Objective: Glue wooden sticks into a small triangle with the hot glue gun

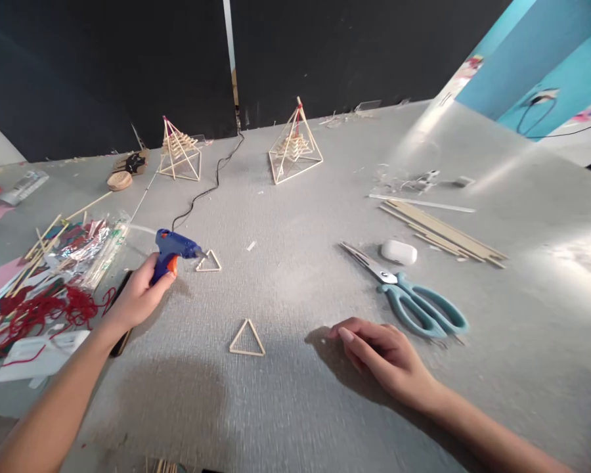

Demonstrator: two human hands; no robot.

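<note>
My left hand [145, 292] is wrapped round the handle of a blue glue gun [177, 246] with an orange trigger. The gun's nozzle points right, over or beside a small triangle of thin sticks [209, 263]; contact cannot be made out. A second stick triangle [247, 341] lies flat on the table between my hands. My right hand [381, 355] rests near the table surface, its fingers curled and thumb against the index finger, with nothing visible in it. Just beyond it lie scissors [408, 295] with light blue handles, blades partly apart.
Two stick pyramids [295, 148] [180, 154] stand at the back. A black cord [217, 177] runs from the gun toward the wall. Wooden strips [443, 230] and a white case [398, 252] lie right. Red yarn [54, 309], wrappers and a dark phone [121, 341] crowd the left.
</note>
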